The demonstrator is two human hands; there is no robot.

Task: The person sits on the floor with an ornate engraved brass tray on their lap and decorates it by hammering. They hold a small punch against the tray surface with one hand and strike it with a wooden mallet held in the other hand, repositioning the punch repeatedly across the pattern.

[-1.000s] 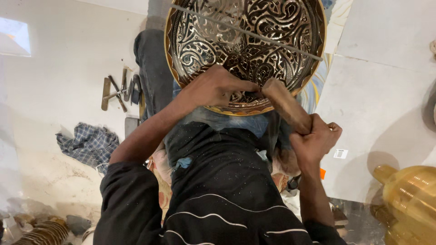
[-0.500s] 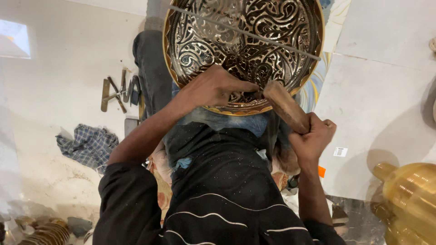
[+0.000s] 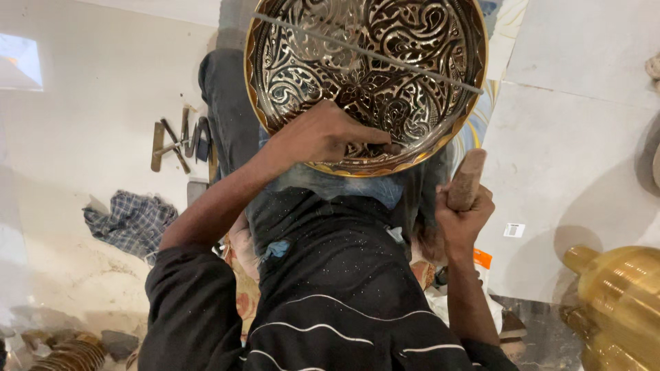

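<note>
A large round brass tray with dense engraved scrollwork rests on my lap, tilted toward me. A thin metal rod lies across its upper face. My left hand rests on the tray's lower rim, fingers pinched on a small dark chisel whose tip touches the engraved surface. My right hand is closed round a thick wooden mallet, held upright just off the tray's lower right edge and not touching it.
Several hand tools lie on the pale floor to the left, with a checked cloth below them. A gold-coloured brass vessel stands at the lower right. Stacked brass pieces sit at the lower left.
The mallet has swung back from the tray's rim beside my left hand and now stands upright, clear of the tray. My left hand has stayed in place.
</note>
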